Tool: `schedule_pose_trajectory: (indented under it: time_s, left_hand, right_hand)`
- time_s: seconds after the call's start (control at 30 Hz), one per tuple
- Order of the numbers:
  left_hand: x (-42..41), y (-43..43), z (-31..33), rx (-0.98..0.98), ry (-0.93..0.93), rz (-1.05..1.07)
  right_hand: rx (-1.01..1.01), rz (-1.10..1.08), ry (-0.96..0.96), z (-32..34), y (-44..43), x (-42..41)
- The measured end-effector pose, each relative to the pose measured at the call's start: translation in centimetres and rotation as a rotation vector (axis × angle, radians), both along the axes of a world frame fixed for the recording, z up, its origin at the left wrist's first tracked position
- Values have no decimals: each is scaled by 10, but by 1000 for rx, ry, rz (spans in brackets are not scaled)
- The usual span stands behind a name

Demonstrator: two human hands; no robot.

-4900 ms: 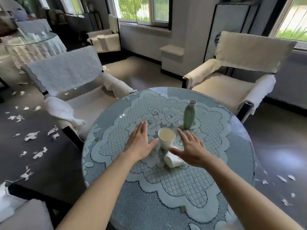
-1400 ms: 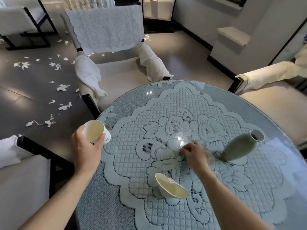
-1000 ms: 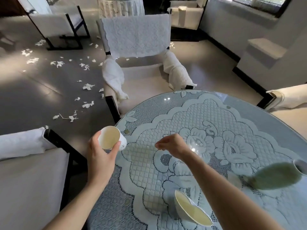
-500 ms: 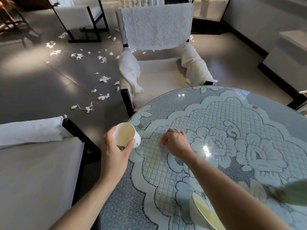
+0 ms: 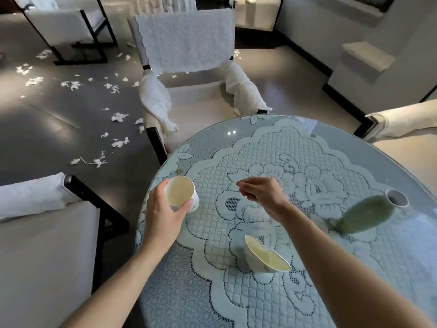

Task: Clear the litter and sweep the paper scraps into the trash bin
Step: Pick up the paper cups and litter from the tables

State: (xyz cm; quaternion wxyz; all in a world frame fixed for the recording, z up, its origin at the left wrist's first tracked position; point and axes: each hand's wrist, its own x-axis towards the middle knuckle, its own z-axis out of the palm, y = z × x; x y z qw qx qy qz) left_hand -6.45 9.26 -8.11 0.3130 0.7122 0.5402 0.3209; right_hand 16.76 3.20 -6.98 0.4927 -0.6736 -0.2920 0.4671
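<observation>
My left hand (image 5: 163,216) grips a white paper cup (image 5: 181,194), tilted with its mouth toward me, over the left edge of the round table (image 5: 413,185). My right hand (image 5: 262,195) hovers above the lace cloth near the table's middle. Its fingertips are pinched together and nothing shows between them. A crushed paper cup (image 5: 264,258) lies on its side in front of that hand. A small scrap (image 5: 179,171) sits on the glass just beyond the held cup. Torn paper scraps (image 5: 119,117) litter the dark floor to the left. No trash bin is in view.
A green vase (image 5: 369,216) stands on the table's right side. A lace-draped armchair (image 5: 186,67) faces the table's far edge. Another chair (image 5: 42,233) is close on my left, and a third chair's armrest (image 5: 406,119) is at the right.
My right hand has lifted off the cloth near the held cup and drawn back toward the table's middle. My left hand still holds the cup. The view has swung slightly right.
</observation>
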Motion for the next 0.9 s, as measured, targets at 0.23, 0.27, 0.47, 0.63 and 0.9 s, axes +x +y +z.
schedule_pose_trajectory:
  time_s: [0.23, 0.27, 0.47, 0.63, 0.9]
  left_hand:
    - [9, -41, 5, 35, 69, -167]
    - [9, -47, 5, 35, 67, -183]
    - [8, -75, 2, 15, 74, -238]
    - [1, -89, 0, 18, 70, -247]
    - [-21, -87, 6, 23, 56, -195]
  right_hand:
    - [-40, -6, -162, 25, -79, 1]
    - [-49, -6, -189, 25, -89, -2]
    - [-78, 75, -415, 19, -130, -25]
    - [-185, 144, -624, 3, -144, -46]
    - [-84, -59, -691, -8, -138, -59]
